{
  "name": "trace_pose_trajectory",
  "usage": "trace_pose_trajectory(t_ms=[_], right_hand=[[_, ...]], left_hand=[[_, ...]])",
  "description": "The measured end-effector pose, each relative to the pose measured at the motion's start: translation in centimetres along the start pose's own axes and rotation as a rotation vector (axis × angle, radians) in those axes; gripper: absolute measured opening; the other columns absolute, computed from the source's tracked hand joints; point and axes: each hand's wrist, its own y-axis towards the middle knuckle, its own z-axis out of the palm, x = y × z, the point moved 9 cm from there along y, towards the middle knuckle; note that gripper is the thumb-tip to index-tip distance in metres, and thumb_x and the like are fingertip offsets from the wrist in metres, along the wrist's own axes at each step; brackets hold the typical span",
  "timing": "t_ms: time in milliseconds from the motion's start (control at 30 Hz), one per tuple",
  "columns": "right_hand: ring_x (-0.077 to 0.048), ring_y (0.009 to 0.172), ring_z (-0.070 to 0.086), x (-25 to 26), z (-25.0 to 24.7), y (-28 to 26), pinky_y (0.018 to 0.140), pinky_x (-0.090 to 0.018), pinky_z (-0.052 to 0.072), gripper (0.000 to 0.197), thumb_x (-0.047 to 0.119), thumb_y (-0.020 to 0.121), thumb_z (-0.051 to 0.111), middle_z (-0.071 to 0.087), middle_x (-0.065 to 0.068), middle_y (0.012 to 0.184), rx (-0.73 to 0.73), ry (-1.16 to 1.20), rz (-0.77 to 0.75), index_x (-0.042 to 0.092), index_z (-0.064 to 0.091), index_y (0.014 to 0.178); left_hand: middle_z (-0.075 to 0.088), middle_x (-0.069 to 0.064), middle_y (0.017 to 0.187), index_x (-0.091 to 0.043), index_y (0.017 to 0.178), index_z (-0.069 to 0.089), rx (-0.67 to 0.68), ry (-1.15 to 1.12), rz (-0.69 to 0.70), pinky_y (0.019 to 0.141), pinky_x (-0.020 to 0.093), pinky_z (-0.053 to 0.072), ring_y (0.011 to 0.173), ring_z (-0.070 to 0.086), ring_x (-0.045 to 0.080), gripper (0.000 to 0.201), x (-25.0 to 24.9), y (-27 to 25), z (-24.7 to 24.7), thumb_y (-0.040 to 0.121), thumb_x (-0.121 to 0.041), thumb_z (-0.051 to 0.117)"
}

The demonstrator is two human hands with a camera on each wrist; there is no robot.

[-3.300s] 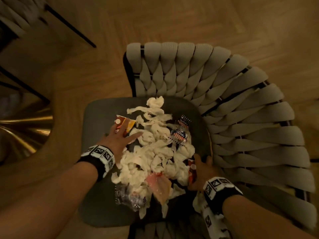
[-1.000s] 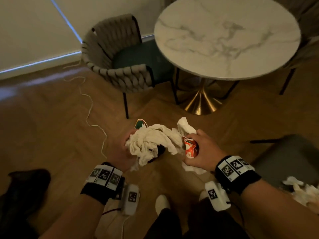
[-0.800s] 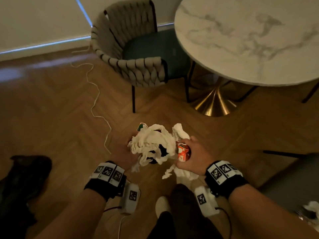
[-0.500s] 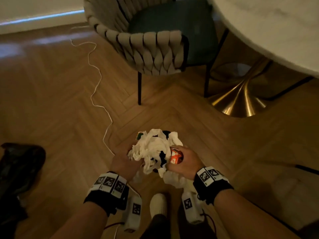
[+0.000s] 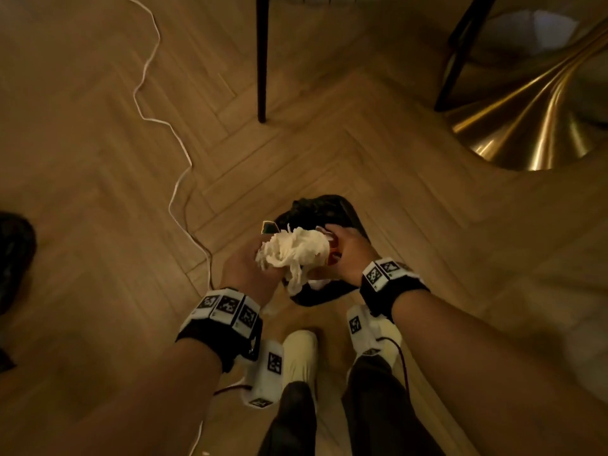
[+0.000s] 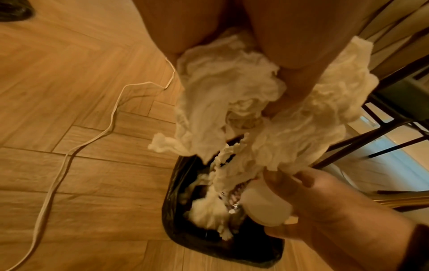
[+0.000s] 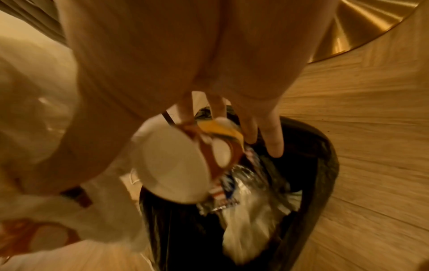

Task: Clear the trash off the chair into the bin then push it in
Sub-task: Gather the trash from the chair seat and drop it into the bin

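Over the black-lined bin (image 5: 329,205) on the floor, both my hands hold one bundle of trash. My left hand (image 5: 245,268) grips the crumpled white tissue wad (image 5: 292,250) from the left, fingers buried in the tissue wad (image 6: 232,95). My right hand (image 5: 348,251) grips a red-and-white paper cup (image 5: 333,255) on the right; the cup (image 7: 171,165) shows its white base just above the bin (image 7: 320,165). A small green packet (image 5: 269,227) pokes out beyond the wad. Tissues and shiny wrappers (image 7: 246,210) lie inside the bin (image 6: 176,192).
A white cable (image 5: 171,166) snakes across the wooden floor to the left of the bin. Black chair legs (image 5: 261,60) stand beyond it, and a gold table base (image 5: 526,120) sits at the far right. My feet in pale socks (image 5: 299,353) are just behind the bin.
The bundle was gathered off the chair seat and carried away from it. In the last second my hands have lowered it close above the bin, and my view has tipped down.
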Motion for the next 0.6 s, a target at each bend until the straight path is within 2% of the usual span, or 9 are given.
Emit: trace_pose_trajectory(t_ms=[67,133,233,267,333,400,467,533,600], right_hand=[[-0.026,0.132,0.042,0.0,-0.6,-0.8,0.107,-0.041,0.040,0.112,0.046,0.047,0.090,0.037,-0.006,0.148,-0.025,0.009,-0.017,0.024,0.035,0.142],[-0.023,0.127,0.048,-0.2,-1.8,-2.1,0.103,-0.036,0.044,0.097,0.040,0.053,0.090,0.046,-0.007,0.143,-0.094,0.056,-0.032,0.020,0.045,0.136],[-0.021,0.100,0.064,-1.2,-3.9,-4.5,0.078,-0.027,0.048,0.057,0.029,0.067,0.083,0.068,-0.007,0.112,-0.222,0.090,-0.044,0.016,0.061,0.118],[-0.022,0.094,0.065,-1.8,-4.3,-5.4,0.075,-0.027,0.048,0.045,0.027,0.070,0.080,0.070,-0.006,0.104,-0.241,0.082,-0.043,0.015,0.064,0.111],[-0.021,0.090,0.065,-4.1,-4.6,-7.0,0.079,-0.034,0.054,0.032,0.025,0.076,0.075,0.070,-0.005,0.098,-0.249,0.093,-0.007,0.016,0.066,0.104],[-0.015,0.088,0.066,-6.5,-4.3,-8.4,0.082,-0.036,0.056,0.026,0.030,0.079,0.072,0.070,0.001,0.097,-0.240,0.125,0.036,0.019,0.067,0.102],[-0.011,0.086,0.065,-8.1,-4.0,-9.8,0.078,-0.026,0.053,0.028,0.031,0.079,0.072,0.069,0.005,0.095,-0.240,0.146,0.056,0.020,0.066,0.104],[-0.012,0.087,0.064,-9.1,-3.7,-11.2,0.077,-0.023,0.049,0.031,0.027,0.080,0.072,0.066,0.006,0.094,-0.250,0.175,0.084,0.019,0.065,0.108],[-0.012,0.085,0.065,-9.4,-3.3,-13.0,0.079,-0.023,0.049,0.028,0.024,0.081,0.070,0.066,0.005,0.092,-0.248,0.195,0.110,0.018,0.065,0.108]], left_hand=[[0.063,-0.004,0.093,-0.028,0.112,0.059,0.010,0.002,-0.027,0.072,0.027,0.039,0.084,0.056,0.014,0.042,0.2,0.0,0.6,0.074,-0.021,0.075],[0.063,-0.003,0.094,-0.027,0.112,0.059,0.030,0.002,-0.036,0.072,0.028,0.040,0.090,0.060,0.017,0.041,-0.2,-0.2,1.3,0.075,-0.021,0.073],[0.057,-0.005,0.097,-0.025,0.118,0.054,0.120,0.063,-0.044,0.074,0.028,0.040,0.091,0.055,0.017,0.042,-0.8,0.6,3.6,0.078,-0.025,0.068],[0.058,-0.004,0.100,-0.026,0.119,0.052,0.158,0.102,-0.039,0.074,0.029,0.041,0.092,0.056,0.019,0.043,-1.0,1.3,4.8,0.078,-0.029,0.067],[0.061,0.001,0.116,-0.031,0.123,0.046,0.234,0.224,-0.026,0.078,0.033,0.046,0.101,0.059,0.025,0.053,-1.0,2.8,7.5,0.075,-0.039,0.067],[0.052,0.007,0.131,-0.034,0.132,0.034,0.309,0.286,-0.031,0.088,0.037,0.046,0.113,0.053,0.029,0.075,-1.0,4.0,9.3,0.069,-0.043,0.073],[0.043,0.010,0.138,-0.032,0.137,0.027,0.356,0.323,-0.037,0.089,0.038,0.044,0.121,0.046,0.033,0.089,-1.1,4.9,10.4,0.066,-0.040,0.079],[0.039,0.011,0.140,-0.030,0.137,0.029,0.358,0.361,-0.022,0.092,0.039,0.043,0.122,0.044,0.034,0.088,-1.4,4.8,10.5,0.066,-0.038,0.080],[0.047,0.007,0.135,-0.029,0.130,0.040,0.303,0.348,0.004,0.093,0.037,0.044,0.118,0.049,0.030,0.072,-1.6,3.7,9.7,0.070,-0.043,0.076]])
